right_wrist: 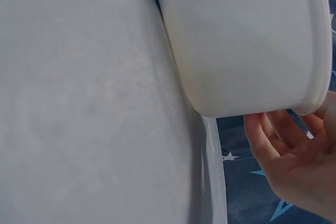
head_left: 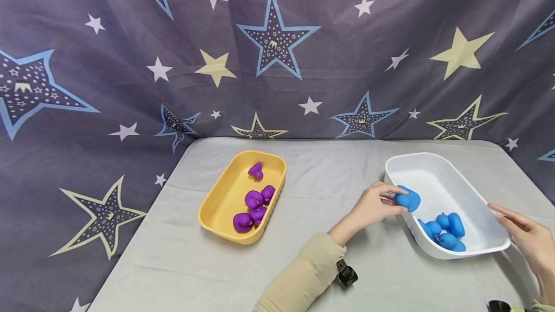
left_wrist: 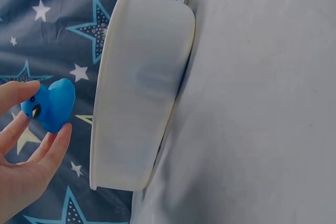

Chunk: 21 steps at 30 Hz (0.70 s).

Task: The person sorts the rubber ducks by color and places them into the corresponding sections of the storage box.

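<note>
My left hand [head_left: 376,202] pinches a blue rubber duck [head_left: 407,200] between thumb and fingers, over the left rim of a white tub [head_left: 425,167]. The left wrist view shows the duck [left_wrist: 59,103], with its eye and beak visible, outside the tub wall [left_wrist: 142,93]. My right hand [head_left: 526,235] holds the tub's right edge. In the right wrist view, its fingers [right_wrist: 268,145] lie against the outer wall [right_wrist: 247,45] below the rim. More blue rubber ducks [head_left: 448,240] sit together in the tub's near part.
A yellow tub [head_left: 214,203] with several purple rubber ducks [head_left: 253,200] stands to the left. Grey cloth [head_left: 329,172] covers the table. A dark curtain with stars [head_left: 277,95] hangs along the back and left side.
</note>
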Motion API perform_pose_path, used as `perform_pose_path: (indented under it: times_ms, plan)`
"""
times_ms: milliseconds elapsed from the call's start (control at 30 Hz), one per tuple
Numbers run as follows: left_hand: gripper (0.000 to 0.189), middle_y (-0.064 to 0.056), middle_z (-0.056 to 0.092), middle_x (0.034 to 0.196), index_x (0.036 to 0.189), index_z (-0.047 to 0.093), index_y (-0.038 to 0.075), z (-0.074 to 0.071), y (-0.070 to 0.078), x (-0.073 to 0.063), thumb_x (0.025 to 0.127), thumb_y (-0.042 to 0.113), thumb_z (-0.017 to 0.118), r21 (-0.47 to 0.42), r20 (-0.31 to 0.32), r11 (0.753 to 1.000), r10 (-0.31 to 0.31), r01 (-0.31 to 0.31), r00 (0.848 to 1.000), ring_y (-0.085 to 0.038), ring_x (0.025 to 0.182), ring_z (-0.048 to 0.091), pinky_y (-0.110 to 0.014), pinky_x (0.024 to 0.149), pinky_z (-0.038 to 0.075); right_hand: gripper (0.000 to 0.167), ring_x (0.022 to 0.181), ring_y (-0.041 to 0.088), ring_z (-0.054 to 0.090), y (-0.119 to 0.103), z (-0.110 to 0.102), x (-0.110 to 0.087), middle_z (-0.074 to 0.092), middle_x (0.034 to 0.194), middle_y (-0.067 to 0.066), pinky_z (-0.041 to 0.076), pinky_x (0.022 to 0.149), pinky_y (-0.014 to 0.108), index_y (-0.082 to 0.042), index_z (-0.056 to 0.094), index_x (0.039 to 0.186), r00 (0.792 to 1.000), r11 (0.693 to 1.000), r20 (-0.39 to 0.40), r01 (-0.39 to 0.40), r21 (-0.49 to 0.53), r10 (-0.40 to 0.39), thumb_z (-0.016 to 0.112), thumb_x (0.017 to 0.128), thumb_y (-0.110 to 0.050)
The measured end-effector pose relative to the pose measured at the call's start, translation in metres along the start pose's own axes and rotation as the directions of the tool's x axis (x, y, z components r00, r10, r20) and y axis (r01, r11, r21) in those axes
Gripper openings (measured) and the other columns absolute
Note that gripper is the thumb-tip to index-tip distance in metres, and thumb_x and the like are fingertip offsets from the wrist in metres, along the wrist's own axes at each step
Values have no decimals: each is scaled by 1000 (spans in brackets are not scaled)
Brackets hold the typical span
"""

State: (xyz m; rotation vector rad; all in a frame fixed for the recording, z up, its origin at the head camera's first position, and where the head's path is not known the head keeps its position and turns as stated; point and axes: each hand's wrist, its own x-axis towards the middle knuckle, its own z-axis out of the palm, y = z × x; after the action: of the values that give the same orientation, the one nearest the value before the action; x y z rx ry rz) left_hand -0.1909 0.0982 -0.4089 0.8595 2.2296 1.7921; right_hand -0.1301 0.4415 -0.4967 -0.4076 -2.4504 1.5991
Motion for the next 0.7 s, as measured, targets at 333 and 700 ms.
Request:
perform_pose_path:
  times_ms: [333,700]
  plan:
    - [31,0,49,93,102,65,6,14,1,3,72,6,72,77,-11,997,31,-30,999,3,76,52,-11,69,46,36,85,-25,37,2,1,1,46,89,-44,33,63,0,-24,54,123,1000,1000,-10,2,15,-2,57,87,-25]
    - [30,0,49,94,102,66,6,27,-3,7,73,6,71,104,-36,993,60,-56,998,4,78,51,-7,70,43,37,89,-22,36,3,3,1,45,90,-44,32,63,0,-26,52,124,1000,1000,-17,-17,5,17,56,87,-26]
